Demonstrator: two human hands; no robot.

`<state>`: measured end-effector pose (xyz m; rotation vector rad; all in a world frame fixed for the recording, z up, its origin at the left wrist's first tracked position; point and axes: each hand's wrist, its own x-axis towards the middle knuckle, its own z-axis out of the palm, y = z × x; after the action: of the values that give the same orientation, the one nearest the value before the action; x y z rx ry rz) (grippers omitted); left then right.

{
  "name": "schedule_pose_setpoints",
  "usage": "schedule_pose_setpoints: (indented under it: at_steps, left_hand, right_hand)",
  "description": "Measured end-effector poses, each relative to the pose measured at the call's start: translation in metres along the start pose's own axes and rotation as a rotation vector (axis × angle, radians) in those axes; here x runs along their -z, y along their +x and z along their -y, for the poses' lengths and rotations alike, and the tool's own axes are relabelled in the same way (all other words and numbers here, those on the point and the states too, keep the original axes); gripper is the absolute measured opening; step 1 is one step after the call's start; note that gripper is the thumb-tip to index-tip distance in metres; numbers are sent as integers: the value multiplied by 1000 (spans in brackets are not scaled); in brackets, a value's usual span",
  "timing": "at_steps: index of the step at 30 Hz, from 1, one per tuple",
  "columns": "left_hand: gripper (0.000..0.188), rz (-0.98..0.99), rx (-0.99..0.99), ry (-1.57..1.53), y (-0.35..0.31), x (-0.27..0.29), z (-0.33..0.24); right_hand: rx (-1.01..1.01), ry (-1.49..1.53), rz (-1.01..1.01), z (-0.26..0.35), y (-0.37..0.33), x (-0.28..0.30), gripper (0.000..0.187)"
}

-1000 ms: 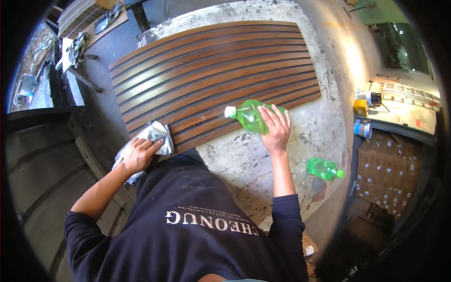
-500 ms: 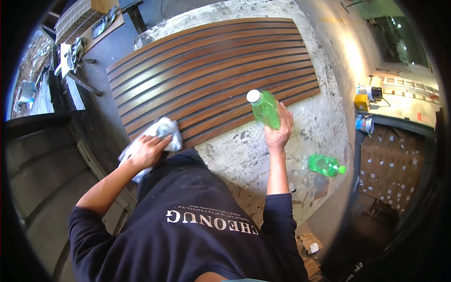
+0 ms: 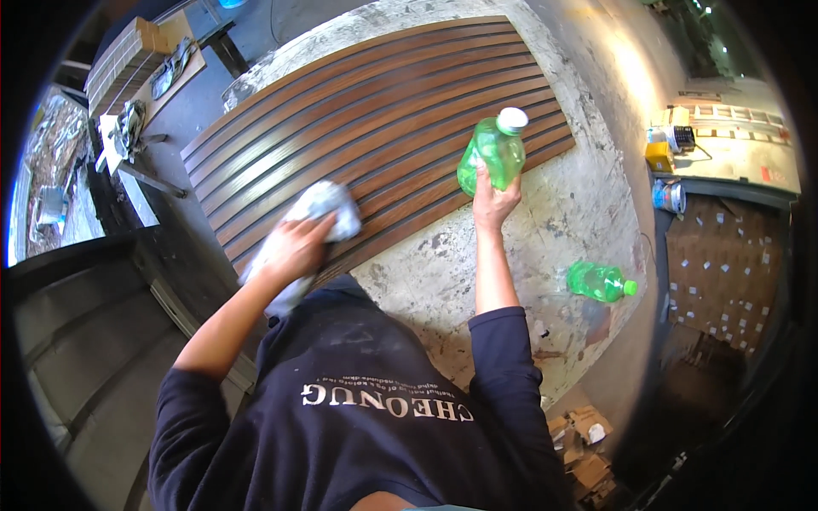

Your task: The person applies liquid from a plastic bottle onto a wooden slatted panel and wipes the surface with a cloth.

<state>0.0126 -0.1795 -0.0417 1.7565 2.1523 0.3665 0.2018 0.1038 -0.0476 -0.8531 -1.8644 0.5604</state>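
Observation:
A brown slatted wood panel (image 3: 375,111) with dark grooves lies flat on a worn, paint-stained white table (image 3: 426,294). My left hand (image 3: 298,247) is closed on a pale, crumpled rag (image 3: 328,204) over the panel's near left edge; motion blurs it a little. In my right hand (image 3: 496,204) is a green plastic bottle (image 3: 494,157) with a white cap, held upright by its lower part above the panel's near right side. Another green bottle (image 3: 596,281), green-capped, lies on its side on the table at the right.
A stack of boards (image 3: 128,55) and some cloths (image 3: 132,128) sit on stands at the far left. Beyond the table's right side are a yellow box (image 3: 659,157), a paint can (image 3: 669,196) and a large brown carton (image 3: 724,264). Cardboard scraps (image 3: 588,451) lie at the lower right.
My left hand has moved the rag forward and right onto the panel. My right hand has turned the bottle from tilting left to roughly upright and raised it slightly.

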Motion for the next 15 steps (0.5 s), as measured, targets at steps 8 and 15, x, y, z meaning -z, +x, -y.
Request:
schedule_pose_setpoints:
  at_steps: [8,15]
  left_hand:
    - [47,-82,-174,75,16,-4,13]
    - [41,-113,-129,24,141,-19,-56]
  right_hand:
    - [-49,-21,-68,-10,-5,0,39]
    - [-127,17,-24,-7,-1,0,39]
